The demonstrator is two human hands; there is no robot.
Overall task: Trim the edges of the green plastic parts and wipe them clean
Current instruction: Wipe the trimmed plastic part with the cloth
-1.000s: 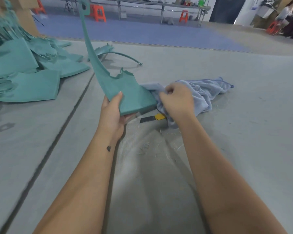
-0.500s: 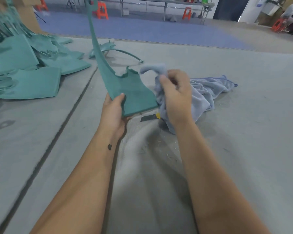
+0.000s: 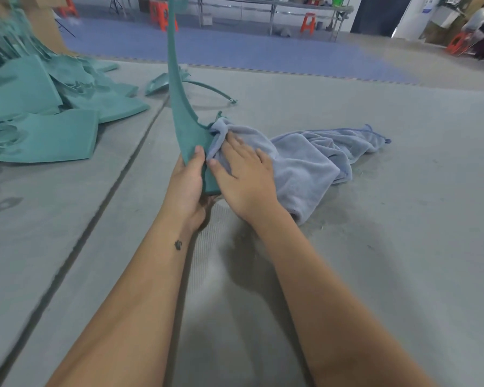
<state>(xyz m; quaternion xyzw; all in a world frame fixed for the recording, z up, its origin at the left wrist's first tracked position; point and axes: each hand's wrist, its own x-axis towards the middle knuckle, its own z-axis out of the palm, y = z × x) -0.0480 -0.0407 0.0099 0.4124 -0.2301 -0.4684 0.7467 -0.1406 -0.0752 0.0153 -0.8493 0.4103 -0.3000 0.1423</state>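
Green part [image 3: 189, 132]: matt plastic with a fine-grained texture, thin under the left thumb.
Cloth [image 3: 305, 160]: pale blue terry, soft and fuzzy, bunched beneath the right fingers.
Work surface [image 3: 375, 247]: grey, matt, faintly ribbed near the wrists.
Pile of parts [image 3: 39, 115]: same matt green plastic.

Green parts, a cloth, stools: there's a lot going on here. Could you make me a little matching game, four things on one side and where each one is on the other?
Things:
1. green part
2. blue cloth
3. pile of green parts
4. orange stool

Places:
A. far back, by the long table
B. heaped on the floor at the left
C. held upright by the left hand
D. pressed against the part under the right hand

Pairs: 1-C, 2-D, 3-B, 4-A
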